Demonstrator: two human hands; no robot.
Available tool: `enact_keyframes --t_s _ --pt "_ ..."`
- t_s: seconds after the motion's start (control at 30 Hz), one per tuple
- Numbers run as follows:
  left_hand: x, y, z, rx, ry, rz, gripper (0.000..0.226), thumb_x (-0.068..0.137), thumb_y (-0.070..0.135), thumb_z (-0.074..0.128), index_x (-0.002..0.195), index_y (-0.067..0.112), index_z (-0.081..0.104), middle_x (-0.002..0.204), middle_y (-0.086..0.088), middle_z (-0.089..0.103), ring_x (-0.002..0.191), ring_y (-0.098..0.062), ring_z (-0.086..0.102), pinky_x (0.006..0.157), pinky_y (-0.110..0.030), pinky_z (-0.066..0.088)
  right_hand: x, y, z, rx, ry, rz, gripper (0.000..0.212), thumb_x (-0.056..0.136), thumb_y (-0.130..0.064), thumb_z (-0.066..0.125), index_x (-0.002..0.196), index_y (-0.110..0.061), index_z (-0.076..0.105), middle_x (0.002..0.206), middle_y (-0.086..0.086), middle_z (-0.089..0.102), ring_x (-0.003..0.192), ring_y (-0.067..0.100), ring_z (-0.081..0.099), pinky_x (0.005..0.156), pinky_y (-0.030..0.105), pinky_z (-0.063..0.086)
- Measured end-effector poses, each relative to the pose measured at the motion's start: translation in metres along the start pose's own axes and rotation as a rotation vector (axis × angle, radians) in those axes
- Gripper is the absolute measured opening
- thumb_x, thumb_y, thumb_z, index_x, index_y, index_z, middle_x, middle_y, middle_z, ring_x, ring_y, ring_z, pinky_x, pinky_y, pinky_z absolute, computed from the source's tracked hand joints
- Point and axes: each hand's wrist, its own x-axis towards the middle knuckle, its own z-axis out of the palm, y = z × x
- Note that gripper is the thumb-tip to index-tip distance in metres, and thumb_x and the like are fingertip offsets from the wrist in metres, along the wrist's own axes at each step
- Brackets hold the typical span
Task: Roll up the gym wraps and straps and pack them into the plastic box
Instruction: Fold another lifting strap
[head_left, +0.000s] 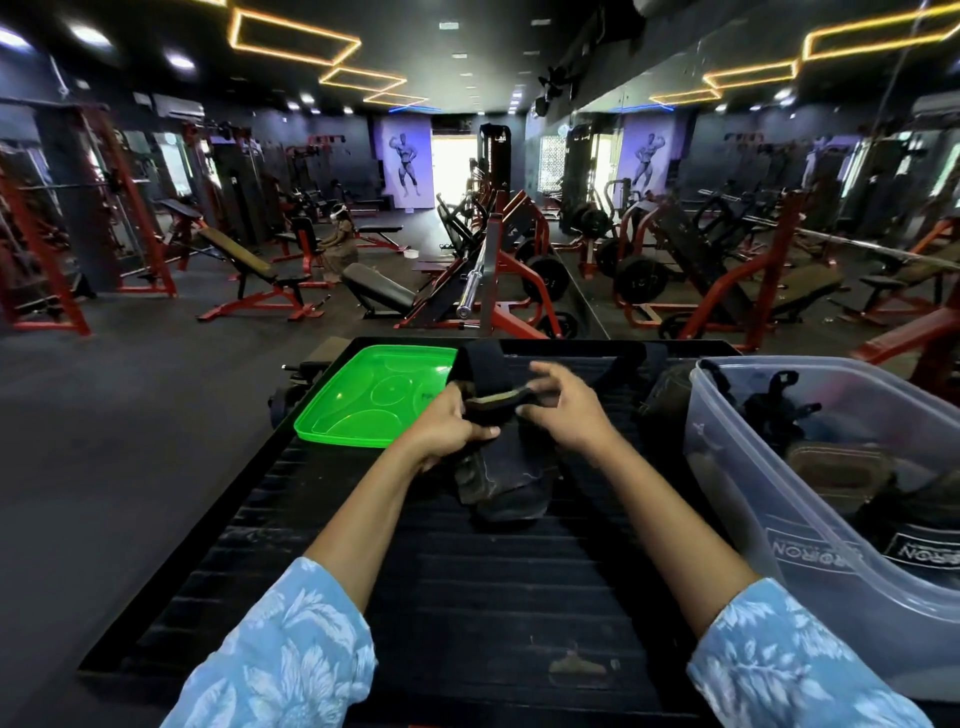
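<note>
A black gym strap (511, 467) with a worn padded end lies on the black ribbed platform (467, 582) in the middle. Its long band loops up and away behind my hands. My left hand (452, 423) grips the strap at its left edge, thumb on top. My right hand (566, 408) pinches the band's folded end, fingers partly spread. The clear plastic box (737, 499) stands at the right and holds several dark wraps and straps (841, 467).
The box's green lid (363, 410) lies upside down on the platform's far left corner. Another dark padded item (667, 395) sits just left of the box. Gym benches, red machines and a barbell fill the floor beyond; a person sits far off at the left.
</note>
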Motion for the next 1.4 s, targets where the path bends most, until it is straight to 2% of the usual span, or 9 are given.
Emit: enact_keyframes --t_s 0.27,0.43,0.53,0.77,0.9,0.97,1.03,1.1,1.4 --pt "0.002 0.0 0.0 -0.105 0.094 0.03 0.042 0.074 -0.005 0.071 0.086 0.02 0.04 0.081 -0.007 0.06 0.069 -0.018 0.057 0.073 -0.034 0.051 -0.002 0.004 -0.02 0.379 -0.348 0.236 0.009 0.083 -0.007 0.066 0.086 -0.016 0.066 0.072 0.0 0.068 0.059 0.01 0.063 0.046 0.019 0.049" --pt "0.0 0.009 0.002 -0.191 0.116 0.013 0.036 0.076 -0.001 0.071 0.087 0.019 0.043 0.063 -0.003 0.063 0.041 -0.005 0.058 0.043 -0.018 0.048 -0.007 0.001 -0.014 0.406 -0.427 0.336 0.016 0.08 -0.009 0.069 0.094 -0.016 0.067 0.084 0.003 0.072 0.071 0.014 0.068 0.065 0.028 0.056" --pt "-0.003 0.015 0.003 -0.346 0.041 -0.067 0.01 0.089 0.022 0.06 0.085 0.014 0.056 0.076 -0.012 0.064 0.052 -0.009 0.064 0.056 -0.022 0.054 -0.008 -0.005 -0.016 0.455 -0.317 0.322 0.013 0.082 -0.01 0.068 0.093 -0.015 0.066 0.074 -0.001 0.071 0.061 0.01 0.067 0.05 0.02 0.053" --pt "-0.001 0.01 0.002 -0.872 0.055 -0.189 0.073 0.086 0.07 0.021 0.097 0.007 0.057 0.081 -0.012 0.064 0.076 -0.025 0.062 0.077 -0.036 0.048 -0.005 -0.005 0.003 0.944 0.251 0.343 0.009 0.084 -0.009 0.065 0.091 -0.014 0.061 0.086 0.003 0.067 0.077 0.017 0.064 0.071 0.036 0.052" --pt "-0.014 0.003 0.035 -0.669 -0.286 -0.13 0.093 0.051 0.091 0.044 0.12 0.03 0.051 0.115 0.002 0.06 0.111 -0.013 0.054 0.102 -0.042 0.034 -0.007 -0.011 0.004 1.094 0.447 0.365 0.017 0.087 -0.007 0.063 0.077 -0.017 0.052 0.08 0.002 0.061 0.071 0.016 0.058 0.065 0.033 0.05" --pt "-0.017 0.001 0.048 -0.52 -0.308 -0.114 0.073 0.06 0.069 0.068 0.12 0.031 0.048 0.115 0.013 0.059 0.115 -0.007 0.051 0.103 -0.038 0.032 -0.01 -0.012 0.005 1.107 0.459 0.362 0.017 0.086 -0.006 0.063 0.077 -0.015 0.052 0.08 0.004 0.061 0.071 0.018 0.059 0.065 0.033 0.05" --pt "-0.017 0.003 0.055 -0.472 -0.159 -0.075 0.033 0.085 0.028 0.064 0.115 0.026 0.051 0.108 0.014 0.063 0.108 -0.008 0.055 0.099 -0.033 0.037 -0.013 -0.012 0.011 1.093 0.445 0.361 0.015 0.085 -0.003 0.063 0.078 -0.013 0.056 0.083 0.007 0.064 0.075 0.022 0.062 0.072 0.036 0.053" --pt "-0.012 0.002 0.053 -0.539 0.002 -0.041 0.032 0.087 0.003 0.059 0.116 0.015 0.056 0.094 0.007 0.071 0.091 -0.009 0.065 0.091 -0.027 0.047 -0.015 -0.011 0.02 1.036 0.407 0.364 0.008 0.083 -0.002 0.065 0.084 -0.009 0.061 0.091 0.012 0.067 0.085 0.028 0.065 0.082 0.042 0.054" --pt "-0.003 0.008 0.04 -0.765 0.415 -0.113 0.036 0.082 -0.01 0.059 0.117 -0.006 0.051 0.086 -0.01 0.065 0.071 -0.018 0.064 0.065 -0.026 0.055 -0.017 -0.001 0.05 0.848 0.286 0.501 0.049 0.068 -0.025 0.08 0.105 0.002 0.064 0.1 0.016 0.069 0.094 0.03 0.067 0.092 0.045 0.051"
